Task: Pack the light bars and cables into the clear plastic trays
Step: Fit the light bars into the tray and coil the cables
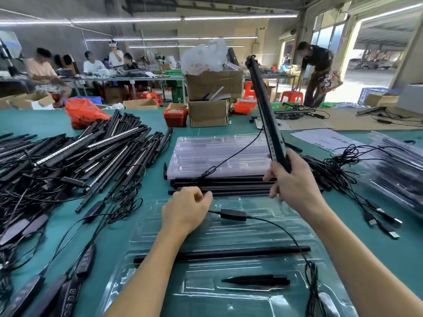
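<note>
Right hand: your right hand (295, 186) grips the lower end of a light bar (266, 110), fingers wrapped round it. The bar stands nearly upright, top leaning slightly left, well above the table (142, 225). Judged reason: it keeps the bar free of the tray while its cable is sorted.

Left hand: your left hand (186, 211) pinches the cable (281, 232) just left of the inline controller (233, 215). Judged reason: the lead is drawn taut so it does not snag.

Tray: the open tray (229, 300) lies directly before you. One bar (219, 252) already rests across its long slot; a short black piece (256, 280) sits in a nearer recess.

Cable run: from the controller the cable curves right, crosses the seated bar and bunches at the tray's right side.

Supply: a heap of unpacked bars (75, 152) lies to your left; loose bars (219, 186) lie between the tray and a stack of spare trays (217, 154).

Step in hand: probably seating the second bar.

Risk: the trailing cable may catch under the bar.
</note>
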Available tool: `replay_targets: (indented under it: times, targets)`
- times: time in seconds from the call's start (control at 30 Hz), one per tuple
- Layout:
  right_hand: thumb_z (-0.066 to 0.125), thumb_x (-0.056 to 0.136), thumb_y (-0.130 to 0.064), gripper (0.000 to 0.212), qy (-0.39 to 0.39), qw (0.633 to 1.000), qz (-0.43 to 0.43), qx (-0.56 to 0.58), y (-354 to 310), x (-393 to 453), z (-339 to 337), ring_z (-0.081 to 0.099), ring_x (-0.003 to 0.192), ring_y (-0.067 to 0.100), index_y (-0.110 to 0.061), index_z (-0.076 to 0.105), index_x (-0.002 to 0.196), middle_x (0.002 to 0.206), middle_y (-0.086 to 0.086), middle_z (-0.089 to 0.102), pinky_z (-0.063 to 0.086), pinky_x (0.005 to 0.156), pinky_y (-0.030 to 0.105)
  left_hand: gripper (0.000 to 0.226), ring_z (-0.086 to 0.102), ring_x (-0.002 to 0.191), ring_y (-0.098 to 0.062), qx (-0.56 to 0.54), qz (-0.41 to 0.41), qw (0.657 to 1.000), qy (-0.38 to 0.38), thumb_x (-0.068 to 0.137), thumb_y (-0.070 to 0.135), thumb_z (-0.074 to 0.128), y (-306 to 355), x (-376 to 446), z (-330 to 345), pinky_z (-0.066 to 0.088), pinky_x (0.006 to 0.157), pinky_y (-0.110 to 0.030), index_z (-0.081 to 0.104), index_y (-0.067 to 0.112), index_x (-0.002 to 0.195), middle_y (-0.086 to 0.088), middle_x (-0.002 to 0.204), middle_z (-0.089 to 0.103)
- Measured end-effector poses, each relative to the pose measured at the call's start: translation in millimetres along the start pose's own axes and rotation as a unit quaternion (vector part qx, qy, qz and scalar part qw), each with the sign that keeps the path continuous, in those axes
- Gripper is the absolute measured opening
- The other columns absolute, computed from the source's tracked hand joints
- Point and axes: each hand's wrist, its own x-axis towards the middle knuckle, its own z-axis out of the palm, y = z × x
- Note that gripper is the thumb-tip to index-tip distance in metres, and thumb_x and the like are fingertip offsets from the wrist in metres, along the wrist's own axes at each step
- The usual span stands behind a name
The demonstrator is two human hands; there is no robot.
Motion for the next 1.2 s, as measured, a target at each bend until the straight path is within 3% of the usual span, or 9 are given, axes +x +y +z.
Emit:
replay_targets:
  times: [0.13,0.27,0.43,0.57,0.77,0.87,0.97,1.07,1.2]
  targets:
    - [0.049,0.102,-0.015,0.009,-0.006,0.987,-0.101,-0.126,-7.8,-11.0,0.3,0.049,0.052,0.018,-0.016,0.053,0.094,0.082,0.013,0.061,0.045,0.049,0.038,0.037,0.042,0.041,-0.005,-0.354,-0.046,0.930,0.084,0.098,0.042,0.049,16.5,8.1,-30.5,0.033,0.045,-0.026,0.063,0.012,0.081,0.007,0.049,0.053]
    - [0.051,0.099,-0.017,0.032,-0.090,0.954,-0.169,-0.232,-20.1,-26.1,15.8,0.051,0.056,0.017,-0.034,0.055,0.126,0.074,-0.005,0.058,0.043,0.052,0.038,0.050,0.066,0.054,-0.016,-0.515,-0.077,0.847,0.107,0.097,0.061,0.035,32.6,23.0,-90.2,0.037,0.037,-0.018,0.057,0.021,0.115,-0.007,0.082,0.076]
    - [0.051,0.100,-0.019,0.056,-0.132,0.929,-0.194,-0.286,-37.2,-38.4,30.4,0.049,0.072,0.018,-0.036,0.036,0.152,0.087,-0.008,0.052,0.042,0.062,0.037,0.063,0.063,0.044,-0.012,-0.469,-0.116,0.865,0.133,0.082,0.083,0.042,35.4,40.4,-151.4,0.028,0.030,-0.014,0.056,0.032,0.114,-0.008,0.091,0.077]
    - [0.053,0.095,-0.009,0.072,-0.142,0.912,-0.225,-0.311,-39.5,-47.5,33.0,0.051,0.085,0.022,-0.041,0.027,0.155,0.095,-0.010,0.045,0.046,0.070,0.041,0.053,0.052,0.033,-0.008,-0.399,-0.164,0.883,0.183,0.087,0.074,0.047,22.5,48.2,-159.0,0.029,0.033,-0.014,0.059,0.022,0.089,-0.004,0.064,0.070]
    - [0.065,0.088,-0.017,0.071,-0.167,0.916,-0.242,-0.275,-19.1,-50.9,30.7,0.059,0.092,0.013,-0.041,0.040,0.150,0.109,-0.016,0.058,0.052,0.073,0.034,0.032,0.058,0.042,-0.013,-0.364,-0.172,0.901,0.161,0.098,0.047,0.053,-12.4,50.4,-144.0,0.038,0.034,-0.022,0.055,0.016,0.090,-0.007,0.077,0.067]
    - [0.068,0.087,-0.023,0.058,-0.287,0.948,-0.117,-0.074,-8.1,-48.0,26.6,0.064,0.084,0.010,-0.041,0.053,0.140,0.098,-0.016,0.062,0.050,0.069,0.025,0.032,0.065,0.056,-0.016,-0.395,-0.171,0.889,0.157,0.100,0.043,0.055,-19.6,49.2,-138.7,0.044,0.035,-0.020,0.060,0.012,0.098,-0.007,0.085,0.066]
    - [0.058,0.092,-0.036,0.044,-0.376,0.912,0.104,0.126,-3.4,-43.0,20.1,0.070,0.082,0.030,-0.025,0.057,0.135,0.101,0.003,0.072,0.052,0.060,0.033,0.029,0.065,0.069,-0.023,-0.422,-0.164,0.877,0.163,0.098,0.043,0.057,-22.3,48.5,-137.7,0.047,0.037,-0.021,0.060,0.014,0.095,-0.008,0.090,0.064]
    - [0.037,0.103,-0.054,0.043,-0.316,0.910,0.235,0.131,1.0,-40.7,14.7,0.073,0.091,0.037,-0.020,0.053,0.125,0.105,0.016,0.075,0.057,0.068,0.036,0.031,0.065,0.074,-0.024,-0.445,-0.163,0.863,0.175,0.094,0.044,0.059,-22.0,45.9,-139.4,0.048,0.043,-0.025,0.060,0.014,0.102,-0.006,0.099,0.065]
    - [0.043,0.101,-0.054,0.039,-0.233,0.932,0.274,0.048,2.3,-33.5,8.6,0.074,0.069,0.033,-0.023,0.049,0.125,0.093,0.011,0.078,0.051,0.049,0.026,0.023,0.062,0.091,-0.029,-0.464,-0.141,0.848,0.216,0.085,0.046,0.062,-18.7,40.6,-142.7,0.050,0.066,-0.035,0.056,0.024,0.085,-0.007,0.102,0.064]
